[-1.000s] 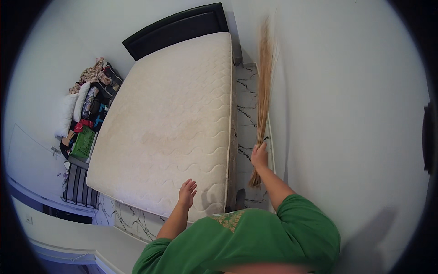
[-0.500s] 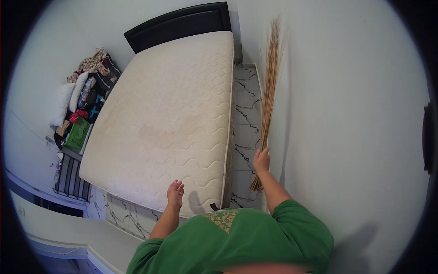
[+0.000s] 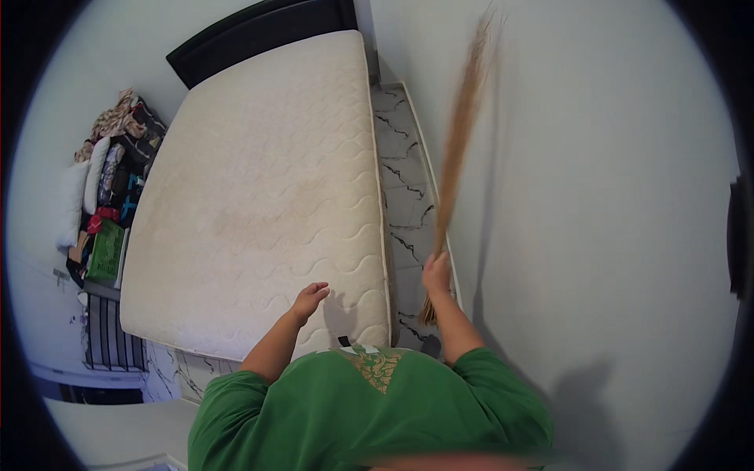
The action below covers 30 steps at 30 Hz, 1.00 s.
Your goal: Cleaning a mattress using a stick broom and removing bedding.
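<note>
My right hand grips the lower part of a long straw broom whose bristles reach up along the white wall, blurred by motion. My left hand hovers open over the near corner of a bare cream quilted mattress, fingers loosely curled, holding nothing. The broom stands over the narrow strip of marble floor between mattress and wall. I wear a green top.
A dark headboard closes the far end of the bed. A pile of pillows, clothes and bags lies along the left side. A black slatted frame shows at the lower left, next to a white surface.
The broom has swung up and rightward against the wall, with my right hand shifting slightly. My left hand stays over the mattress's near edge.
</note>
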Tool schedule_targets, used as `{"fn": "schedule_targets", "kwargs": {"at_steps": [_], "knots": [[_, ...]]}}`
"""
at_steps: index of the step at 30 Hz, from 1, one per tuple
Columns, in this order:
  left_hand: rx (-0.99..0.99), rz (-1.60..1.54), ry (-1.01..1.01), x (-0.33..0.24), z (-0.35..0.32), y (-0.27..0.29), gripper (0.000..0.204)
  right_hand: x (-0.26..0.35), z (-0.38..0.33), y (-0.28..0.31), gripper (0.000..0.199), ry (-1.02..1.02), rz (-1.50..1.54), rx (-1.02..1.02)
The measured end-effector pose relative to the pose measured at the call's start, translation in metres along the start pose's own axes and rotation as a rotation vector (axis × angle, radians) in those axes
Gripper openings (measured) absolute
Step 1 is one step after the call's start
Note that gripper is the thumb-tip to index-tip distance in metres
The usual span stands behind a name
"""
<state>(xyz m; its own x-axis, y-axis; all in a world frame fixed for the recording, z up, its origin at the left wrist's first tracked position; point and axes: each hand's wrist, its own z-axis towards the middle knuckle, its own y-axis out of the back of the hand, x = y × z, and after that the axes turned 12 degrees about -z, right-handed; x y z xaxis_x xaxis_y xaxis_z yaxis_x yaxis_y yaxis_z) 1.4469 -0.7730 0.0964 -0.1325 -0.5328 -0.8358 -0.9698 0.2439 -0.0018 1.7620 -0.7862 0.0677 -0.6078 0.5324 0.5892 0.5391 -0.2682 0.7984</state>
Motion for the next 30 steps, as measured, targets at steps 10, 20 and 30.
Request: {"fn": "schedule_targets", "kwargs": {"at_steps": [10,20,30], "knots": [[0.144,0.287,0.030,0.020,0.033,0.023,0.045,-0.023,-0.038,0.014,0.033,-0.184,-0.045,0.188],[0.320,0.879,0.159,0.002,0.038,-0.014,0.084,-0.107,-0.056,-0.024,0.034,-0.145,-0.334,0.505],[0.502,0.991,0.163,0.001,0.049,-0.012,0.091,-0.118,-0.113,-0.062,0.031,0.091,-0.509,0.548]]}}
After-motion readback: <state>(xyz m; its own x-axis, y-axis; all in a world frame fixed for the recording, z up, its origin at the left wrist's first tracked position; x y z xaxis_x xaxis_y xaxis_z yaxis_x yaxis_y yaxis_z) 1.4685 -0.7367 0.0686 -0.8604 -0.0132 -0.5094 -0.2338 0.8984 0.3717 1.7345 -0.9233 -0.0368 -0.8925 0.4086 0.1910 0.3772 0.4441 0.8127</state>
